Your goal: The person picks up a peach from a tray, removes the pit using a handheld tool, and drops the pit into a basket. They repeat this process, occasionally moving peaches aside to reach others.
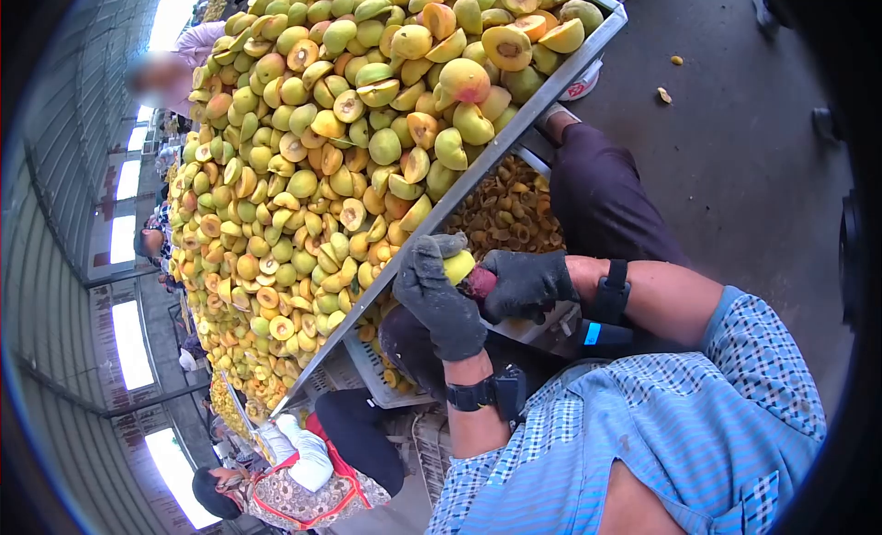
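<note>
My left hand (439, 291), in a dark grey glove, is closed around a yellow-green peach (458, 267) above the metal edge of a heaped table. Right beside it is my right hand (525, 285), also gloved, with its fingers curled in. A dark red piece (479, 282) shows between this hand and the fruit, touching or nearly touching the peach. Whether it is a tool's handle or a wrapped fingertip, I cannot make out. Many cut peach halves (303, 181), yellow, green and reddish, cover the table in front of my hands.
A metal rim (450, 199) edges the table. Beneath my hands lies a container of brown pits and scraps (510, 209). A pale plastic crate (377, 374) stands under the table. One co-worker (303, 461) sits at the lower left; others are farther along. Fruit scraps (664, 96) lie on the floor.
</note>
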`<state>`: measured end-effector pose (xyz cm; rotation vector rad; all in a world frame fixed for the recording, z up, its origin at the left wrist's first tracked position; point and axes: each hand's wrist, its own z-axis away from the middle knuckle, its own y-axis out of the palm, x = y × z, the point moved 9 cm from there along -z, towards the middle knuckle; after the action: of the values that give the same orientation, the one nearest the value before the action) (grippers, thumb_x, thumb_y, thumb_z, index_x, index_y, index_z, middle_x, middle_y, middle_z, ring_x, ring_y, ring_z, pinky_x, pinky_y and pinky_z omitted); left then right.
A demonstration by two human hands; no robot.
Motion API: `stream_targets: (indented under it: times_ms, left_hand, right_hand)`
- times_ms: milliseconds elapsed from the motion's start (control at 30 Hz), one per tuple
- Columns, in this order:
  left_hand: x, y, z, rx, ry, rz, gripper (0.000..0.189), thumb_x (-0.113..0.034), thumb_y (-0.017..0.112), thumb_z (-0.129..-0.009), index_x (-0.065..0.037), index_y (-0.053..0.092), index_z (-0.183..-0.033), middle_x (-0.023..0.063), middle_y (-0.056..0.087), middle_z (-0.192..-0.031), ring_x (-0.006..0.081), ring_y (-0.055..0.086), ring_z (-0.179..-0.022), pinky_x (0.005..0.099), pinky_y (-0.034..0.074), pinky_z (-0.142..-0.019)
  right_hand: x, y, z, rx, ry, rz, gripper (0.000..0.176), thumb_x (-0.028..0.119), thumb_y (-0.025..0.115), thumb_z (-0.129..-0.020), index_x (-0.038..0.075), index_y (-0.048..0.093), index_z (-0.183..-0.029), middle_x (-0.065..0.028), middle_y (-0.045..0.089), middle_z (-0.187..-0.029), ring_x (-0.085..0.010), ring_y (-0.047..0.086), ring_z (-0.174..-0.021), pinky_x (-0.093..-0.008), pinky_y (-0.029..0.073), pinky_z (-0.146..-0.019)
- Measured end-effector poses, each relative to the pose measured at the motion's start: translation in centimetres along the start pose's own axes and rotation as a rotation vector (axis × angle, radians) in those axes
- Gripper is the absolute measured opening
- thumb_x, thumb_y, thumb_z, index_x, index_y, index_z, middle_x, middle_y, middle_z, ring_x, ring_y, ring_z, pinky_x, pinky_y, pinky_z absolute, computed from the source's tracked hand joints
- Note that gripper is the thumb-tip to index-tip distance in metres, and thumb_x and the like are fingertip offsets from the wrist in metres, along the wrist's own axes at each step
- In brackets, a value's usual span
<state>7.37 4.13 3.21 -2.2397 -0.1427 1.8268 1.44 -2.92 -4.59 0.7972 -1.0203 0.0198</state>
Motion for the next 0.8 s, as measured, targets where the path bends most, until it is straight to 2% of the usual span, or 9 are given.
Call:
stream_targets:
  times_ms: [167,267,333,400,533,600,633,700,800]
  left_hand:
    - [-0.2,0.0,0.1,0.067,-0.005,0.112,0.038,-0.031,0.056,-0.106,-0.001,0.065,-0.084,0.0110,0.067,-0.077,0.0200,0.064,-0.070,0.0334,0.054,-0.070]
    - [-1.6,-0.6,0.9,0.073,-0.052,0.140,0.043,-0.034,0.054,-0.108,-0.002,0.065,-0.082,0.0095,0.068,-0.079,0.0205,0.068,-0.075,0.0341,0.056,-0.072]
    - [1.2,-1.8,1.6,0.016,-0.303,0.378,0.043,-0.038,0.053,-0.108,-0.004,0.065,-0.085,0.0105,0.068,-0.081,0.0222,0.069,-0.075,0.0347,0.057,-0.072]
    - [1.4,-3.1,2.3,0.007,-0.306,0.418,0.042,-0.040,0.053,-0.108,-0.005,0.065,-0.088,0.0109,0.068,-0.082,0.0235,0.070,-0.076,0.0356,0.058,-0.072]
    - [2.3,-13.1,2.4,-0.341,-0.278,0.488,0.037,-0.033,0.058,-0.106,-0.001,0.064,-0.088,0.0122,0.068,-0.086,0.0235,0.067,-0.078,0.0373,0.058,-0.070]
    - [2.1,-20.9,2.0,-0.364,-0.109,0.015,0.046,-0.035,0.053,-0.108,0.002,0.071,-0.088,0.0139,0.071,-0.085,0.0217,0.066,-0.072,0.0338,0.056,-0.074]
    - [3.7,-24.2,1.3,-0.359,-0.096,0.016,0.046,-0.035,0.053,-0.108,0.002,0.071,-0.088,0.0139,0.071,-0.085,0.0217,0.066,-0.072,0.0338,0.056,-0.074]
    - [5.4,-29.3,-0.7,-0.344,-0.133,-0.582,0.037,-0.026,0.059,-0.105,0.006,0.072,-0.092,0.0130,0.071,-0.091,0.0206,0.065,-0.076,0.0334,0.054,-0.079]
    - [3.8,-26.5,-7.0,-0.195,0.067,-0.657,0.025,-0.017,0.065,-0.100,0.008,0.071,-0.100,0.0126,0.071,-0.099,0.0212,0.065,-0.084,0.0340,0.052,-0.082]
  right_hand:
    - [-1.9,-0.6,-1.6,0.063,0.032,0.212,0.019,0.009,0.069,-0.077,0.007,0.070,-0.095,-0.0005,0.065,-0.075,-0.0109,0.064,-0.069,-0.0301,0.050,-0.057]
    - [-0.9,0.5,-2.2,0.029,-0.256,0.198,0.015,0.012,0.068,-0.080,0.008,0.071,-0.095,-0.0067,0.069,-0.075,-0.0183,0.068,-0.070,-0.0351,0.054,-0.062]
    - [1.3,0.6,-1.8,-0.052,-0.485,0.754,0.015,0.021,0.068,-0.087,0.008,0.072,-0.093,-0.0134,0.071,-0.078,-0.0285,0.069,-0.072,-0.0392,0.054,-0.067]
    - [1.1,1.2,-1.5,-0.063,-0.434,0.872,0.021,0.030,0.067,-0.090,0.009,0.072,-0.091,-0.0170,0.071,-0.083,-0.0359,0.068,-0.075,-0.0423,0.053,-0.070]
    - [0.5,1.3,-0.9,-0.125,-0.528,1.040,0.022,0.027,0.073,-0.084,0.010,0.073,-0.097,-0.0172,0.070,-0.084,-0.0402,0.067,-0.080,-0.0448,0.052,-0.072]
    - [0.1,-0.1,-1.2,-0.111,-0.396,0.920,0.023,0.023,0.073,-0.082,0.012,0.074,-0.103,-0.0153,0.072,-0.088,-0.0387,0.068,-0.082,-0.0430,0.053,-0.073]
    - [-0.2,-0.7,-1.5,-0.101,-0.336,0.962,0.025,0.022,0.073,-0.082,0.013,0.074,-0.106,-0.0141,0.073,-0.090,-0.0366,0.069,-0.084,-0.0418,0.053,-0.074]
    - [0.0,-0.5,-1.5,-0.078,-0.361,0.922,0.024,0.022,0.073,-0.083,0.013,0.074,-0.106,-0.0136,0.074,-0.090,-0.0360,0.069,-0.083,-0.0417,0.053,-0.075]
    - [0.7,0.4,-1.6,-0.021,-0.345,0.812,0.024,0.022,0.073,-0.083,0.015,0.075,-0.107,-0.0123,0.074,-0.092,-0.0350,0.070,-0.084,-0.0414,0.053,-0.076]
